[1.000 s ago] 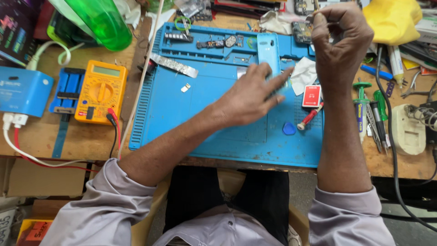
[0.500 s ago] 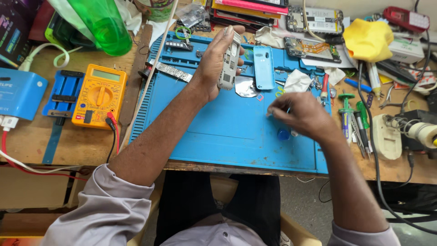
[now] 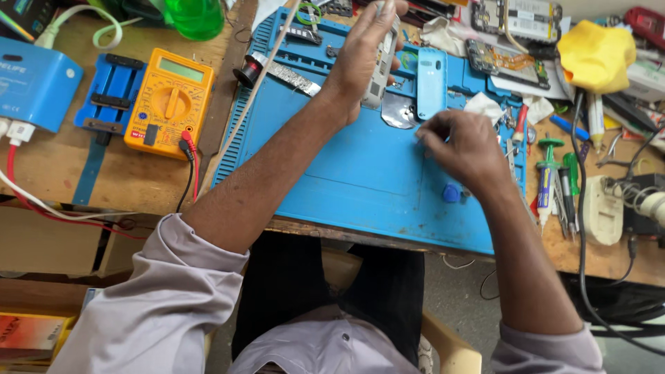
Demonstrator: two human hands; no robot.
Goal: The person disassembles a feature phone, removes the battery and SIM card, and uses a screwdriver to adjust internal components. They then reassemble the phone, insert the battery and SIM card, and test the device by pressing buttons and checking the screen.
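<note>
My left hand [image 3: 361, 52] holds a small grey phone body [image 3: 382, 66] upright above the far part of the blue work mat [image 3: 346, 173]. My right hand [image 3: 463, 149] rests on the mat with fingers pinched together near a shiny metal plate [image 3: 397, 112] and a light blue phone cover [image 3: 431, 83]; whether it grips anything is hidden. A small blue pick [image 3: 451, 192] lies on the mat just beside my right wrist.
A yellow multimeter [image 3: 170, 102] with red and black leads sits left of the mat, beside a blue holder [image 3: 111, 93] and blue box [image 3: 33, 82]. Screwdrivers, tubes [image 3: 547, 176] and a yellow cloth [image 3: 596, 55] crowd the right side. A green bottle [image 3: 194, 15] stands at the back.
My left hand lifted the grey phone body toward the mat's far edge. My right hand came down from the far right and moved left across the mat toward the metal plate.
</note>
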